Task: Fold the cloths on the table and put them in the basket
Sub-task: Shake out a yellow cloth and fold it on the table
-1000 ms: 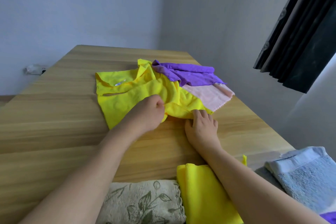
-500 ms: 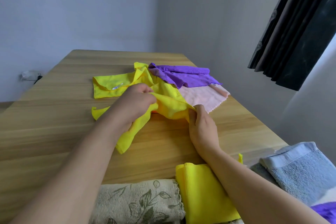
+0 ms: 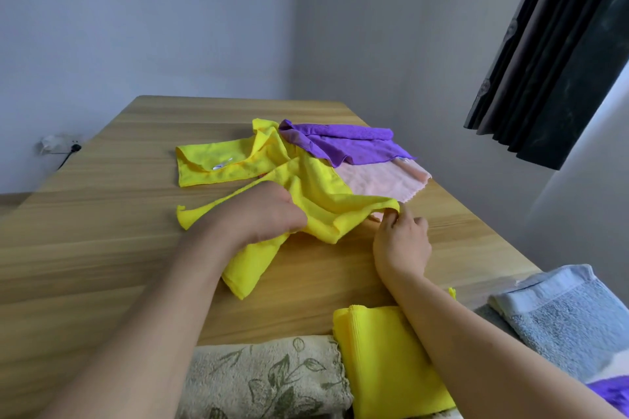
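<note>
The left hand point(image 3: 262, 211) grips the crumpled yellow cloth point(image 3: 320, 201); the right hand point(image 3: 401, 238) pinches its right edge. Bare tabletop point(image 3: 102, 231) lies left of the cloth.

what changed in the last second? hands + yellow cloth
The left hand gathered the near yellow cloth off the table and now holds it bunched and lifted, one corner hanging down. The right hand went from pressing the cloth's edge flat to pinching its right corner, drawn out to the right. The other yellow cloth, purple cloth, pink cloth and folded stack stayed put.
</note>
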A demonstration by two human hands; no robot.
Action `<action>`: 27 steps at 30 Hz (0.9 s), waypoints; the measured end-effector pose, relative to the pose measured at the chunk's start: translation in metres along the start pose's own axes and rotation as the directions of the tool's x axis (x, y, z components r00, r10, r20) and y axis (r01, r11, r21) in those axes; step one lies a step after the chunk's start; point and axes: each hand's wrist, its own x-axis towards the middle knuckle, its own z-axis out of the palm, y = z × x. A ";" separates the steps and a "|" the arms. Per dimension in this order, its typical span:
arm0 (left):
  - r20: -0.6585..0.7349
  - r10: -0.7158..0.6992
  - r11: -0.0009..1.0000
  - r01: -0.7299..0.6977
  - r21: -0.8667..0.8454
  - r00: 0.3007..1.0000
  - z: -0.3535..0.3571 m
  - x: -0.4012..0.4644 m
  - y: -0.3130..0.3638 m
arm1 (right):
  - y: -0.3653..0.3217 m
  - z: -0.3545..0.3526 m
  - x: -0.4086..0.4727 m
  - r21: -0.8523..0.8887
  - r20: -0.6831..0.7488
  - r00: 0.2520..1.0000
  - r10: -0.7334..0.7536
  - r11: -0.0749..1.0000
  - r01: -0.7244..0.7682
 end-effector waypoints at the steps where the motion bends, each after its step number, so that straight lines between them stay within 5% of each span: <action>1: 0.035 0.004 0.999 -0.005 0.046 0.999 0.001 0.000 0.000 | -0.001 -0.001 -0.001 0.024 0.012 1.000 -0.002 1.000 0.002; 5: 0.066 -0.014 0.943 -0.008 0.332 0.998 0.000 -0.002 -0.003 | -0.002 -0.005 -0.002 0.160 0.052 0.998 0.023 0.987 -0.031; 10: -0.114 -0.026 0.823 0.086 0.561 0.993 0.000 0.007 -0.024 | 0.001 -0.003 0.003 0.232 0.058 0.998 0.025 0.972 -0.038; 15: -0.201 0.032 0.908 0.056 0.415 0.979 -0.007 0.005 -0.010 | -0.006 -0.005 0.007 0.376 0.152 0.985 0.086 0.916 -0.138; 20: -0.172 0.034 0.982 -0.001 0.190 0.985 -0.028 -0.018 0.013 | -0.046 -0.042 0.033 0.597 0.401 0.900 0.170 0.696 -0.398; 23: -0.235 0.134 0.965 -0.073 0.253 0.963 -0.041 -0.029 0.031 | -0.077 -0.074 0.049 0.623 0.384 0.917 0.105 0.703 -0.341; 27: -0.438 0.421 0.901 -0.313 0.299 0.794 -0.069 -0.035 0.064 | -0.117 -0.125 0.061 0.616 0.277 0.957 -0.089 0.781 -0.106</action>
